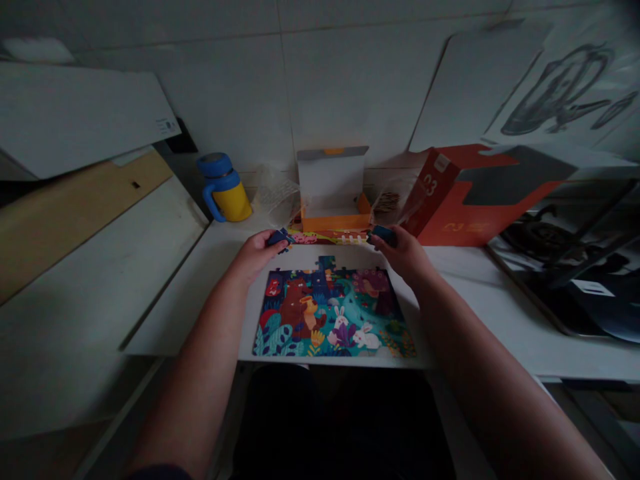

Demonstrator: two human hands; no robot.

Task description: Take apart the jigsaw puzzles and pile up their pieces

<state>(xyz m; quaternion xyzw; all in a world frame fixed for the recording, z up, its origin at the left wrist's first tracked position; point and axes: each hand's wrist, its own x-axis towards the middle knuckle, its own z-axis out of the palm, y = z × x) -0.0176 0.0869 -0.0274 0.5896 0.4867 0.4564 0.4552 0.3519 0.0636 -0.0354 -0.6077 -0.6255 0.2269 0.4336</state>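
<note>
A partly joined jigsaw puzzle [335, 313] lies flat near the table's front edge, with a bear, rabbits and plants on it. One dark piece sticks up from its far side. My left hand [256, 252] is closed on dark blue puzzle pieces [281, 236], beyond the puzzle's far left corner. Beyond the far right corner, my right hand [400, 250] grips a dark puzzle piece [384, 234]; whether it is one or more I cannot tell. Between the hands, a colourful printed strip [325, 237] lies in front of the open box [335, 222].
A blue and yellow mug-like flask [227, 190] stands at the back left beside a clear plastic bag [276, 197]. Another clear bag [395, 200] leans by an orange box [470, 200]. A gas stove [565, 260] is at right, white boards [85, 113] at left.
</note>
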